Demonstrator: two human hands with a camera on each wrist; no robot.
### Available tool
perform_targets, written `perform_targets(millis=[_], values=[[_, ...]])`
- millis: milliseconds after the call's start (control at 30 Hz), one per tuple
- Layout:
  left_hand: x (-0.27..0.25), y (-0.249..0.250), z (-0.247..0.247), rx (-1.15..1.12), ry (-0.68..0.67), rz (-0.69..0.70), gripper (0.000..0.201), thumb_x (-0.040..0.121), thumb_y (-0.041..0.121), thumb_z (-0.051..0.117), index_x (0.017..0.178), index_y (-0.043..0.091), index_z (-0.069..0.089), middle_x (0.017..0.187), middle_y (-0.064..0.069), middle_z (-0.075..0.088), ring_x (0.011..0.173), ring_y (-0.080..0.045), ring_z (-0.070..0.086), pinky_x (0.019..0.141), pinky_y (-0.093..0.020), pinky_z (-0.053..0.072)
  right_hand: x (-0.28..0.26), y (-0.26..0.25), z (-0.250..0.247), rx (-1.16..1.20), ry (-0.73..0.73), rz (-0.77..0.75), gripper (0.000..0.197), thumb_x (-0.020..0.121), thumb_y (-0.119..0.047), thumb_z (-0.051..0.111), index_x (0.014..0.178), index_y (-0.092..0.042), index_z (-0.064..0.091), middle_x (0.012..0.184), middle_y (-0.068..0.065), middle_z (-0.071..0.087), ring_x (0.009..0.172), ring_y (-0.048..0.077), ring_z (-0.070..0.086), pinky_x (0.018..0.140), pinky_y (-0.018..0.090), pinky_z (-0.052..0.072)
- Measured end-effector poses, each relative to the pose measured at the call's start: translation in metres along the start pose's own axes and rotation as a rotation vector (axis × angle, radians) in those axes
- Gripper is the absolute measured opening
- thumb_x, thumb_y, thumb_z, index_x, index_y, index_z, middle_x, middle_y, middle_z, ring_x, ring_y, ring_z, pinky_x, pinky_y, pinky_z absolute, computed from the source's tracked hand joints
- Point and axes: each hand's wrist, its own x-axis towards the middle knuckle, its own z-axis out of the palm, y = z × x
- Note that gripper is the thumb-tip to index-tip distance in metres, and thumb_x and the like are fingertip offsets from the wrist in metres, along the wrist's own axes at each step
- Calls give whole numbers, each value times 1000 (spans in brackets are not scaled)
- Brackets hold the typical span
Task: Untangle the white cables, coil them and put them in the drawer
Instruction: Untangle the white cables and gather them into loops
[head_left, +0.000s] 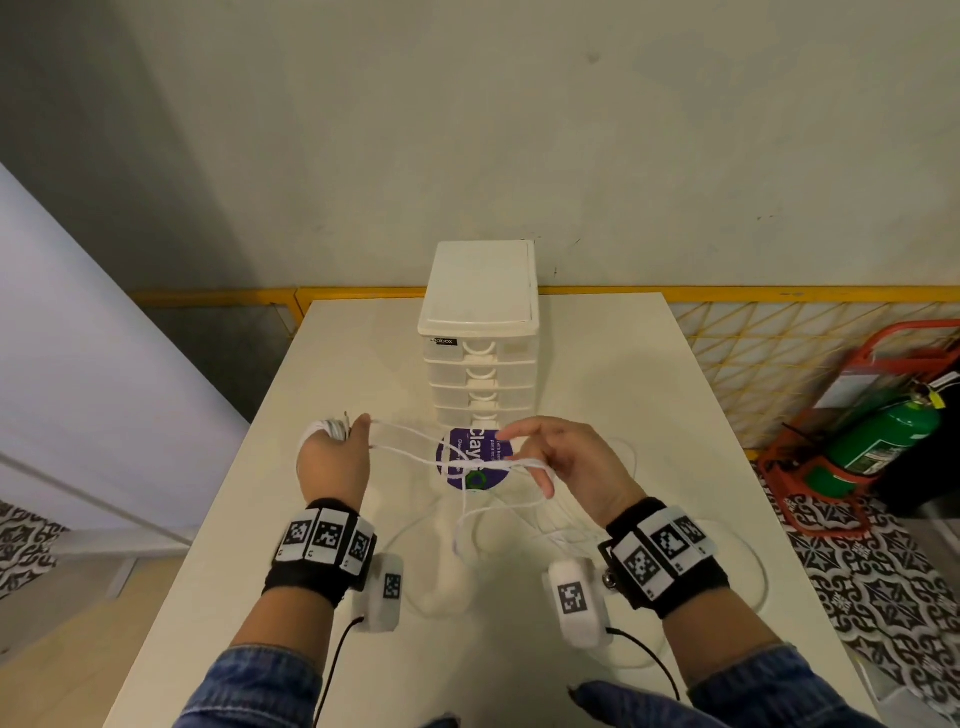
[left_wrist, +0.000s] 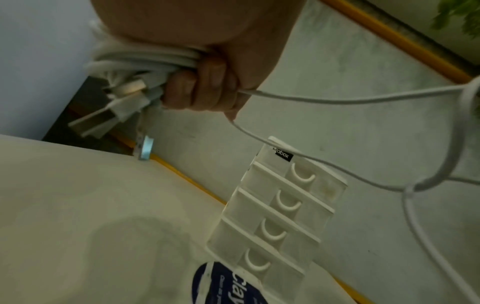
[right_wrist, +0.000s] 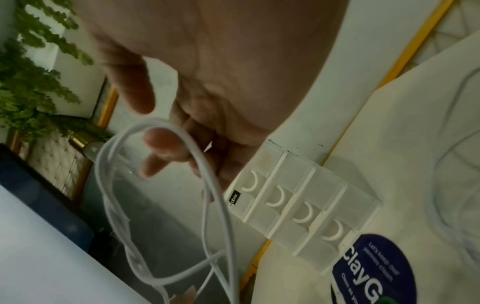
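My left hand (head_left: 337, 449) is raised above the table's left side and grips a coiled bundle of white cable (left_wrist: 140, 61), its fingers (left_wrist: 205, 86) curled round it and plug ends sticking out. From that fist white strands (head_left: 415, 447) stretch right to my right hand (head_left: 550, 457). The right hand's fingers are spread and loosely bent, with cable loops (right_wrist: 161, 185) hooked over them. More white cable (head_left: 519, 525) trails onto the table under both hands. A white drawer unit (head_left: 480, 332) with all its drawers closed stands at the back centre.
The white table (head_left: 649, 364) carries a round purple sticker (head_left: 475, 460) in front of the drawer unit. A yellow rail (head_left: 727, 293) runs behind the table. To the right, on the floor, stands a green extinguisher (head_left: 883, 441) in a red frame.
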Motion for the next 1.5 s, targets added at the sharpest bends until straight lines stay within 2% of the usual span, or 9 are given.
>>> perform_targets(millis=[200, 333, 500, 700, 867, 933, 1100, 1333, 1500], values=[[-4, 23, -6, -227, 18, -10, 30, 87, 39, 64, 88, 11, 56, 82, -8, 59, 77, -28, 61, 62, -40, 58, 8, 16, 6, -857, -73, 218, 34, 89, -45, 55, 103, -20, 71, 94, 0, 71, 85, 11, 64, 81, 26, 46], [-4, 32, -9, -300, 18, -19, 42, 88, 38, 64, 104, -1, 59, 79, -10, 57, 62, -18, 54, 46, -29, 51, 5, 26, 1, -1170, -149, 446, 47, 88, -43, 52, 49, -18, 42, 50, -1, 40, 49, 13, 39, 51, 25, 29], [-8, 27, -9, -304, 8, -87, 38, 90, 41, 61, 101, 5, 60, 75, -6, 58, 57, -17, 53, 35, -20, 44, 6, 32, -18, -1135, 104, 576, 32, 93, -26, 42, 87, -4, 65, 87, 11, 69, 71, 23, 56, 72, 30, 46], [-1, 17, -23, -320, 74, -115, 36, 91, 37, 60, 101, 3, 60, 90, -13, 61, 68, -19, 56, 29, -14, 38, -1, 40, -59, -996, 502, 690, 36, 95, -22, 37, 109, -1, 63, 118, 15, 61, 107, 32, 56, 90, 35, 43], [-21, 29, -6, -194, -139, 39, 37, 90, 37, 61, 95, 0, 62, 73, -10, 59, 62, -21, 57, 39, -21, 49, 2, 39, -38, -1252, 244, 581, 81, 83, -11, 51, 149, -20, 5, 146, 13, 26, 133, 30, 30, 107, 41, 32], [-30, 34, 2, -207, -213, 83, 36, 89, 33, 63, 93, -2, 62, 70, -10, 58, 61, -22, 56, 42, -22, 51, 7, 35, -27, -1141, 142, 351, 79, 81, -5, 51, 148, -22, 14, 154, 6, 17, 141, 24, 20, 115, 40, 21], [-44, 39, 13, -230, -274, 125, 47, 86, 33, 67, 97, -11, 59, 63, -8, 55, 55, -18, 53, 56, -38, 54, 15, 22, 5, -654, 14, 54, 43, 89, -1, 41, 126, -16, 56, 132, 0, 53, 119, 9, 48, 98, 13, 33], [-38, 38, 5, -179, -200, 138, 32, 88, 34, 65, 85, 3, 57, 66, -6, 58, 58, -21, 56, 53, -33, 51, 18, 38, 8, -853, 100, 26, 27, 94, -32, 51, 109, -18, 69, 111, 0, 70, 103, 16, 62, 90, 25, 44], [-6, 26, -23, -224, 15, 23, 35, 90, 39, 61, 96, 5, 60, 73, -5, 58, 60, -18, 56, 39, -25, 51, 7, 51, -49, -1140, 238, 487, 43, 95, -46, 42, 98, -12, 67, 99, 7, 68, 94, 25, 62, 73, 29, 41]])
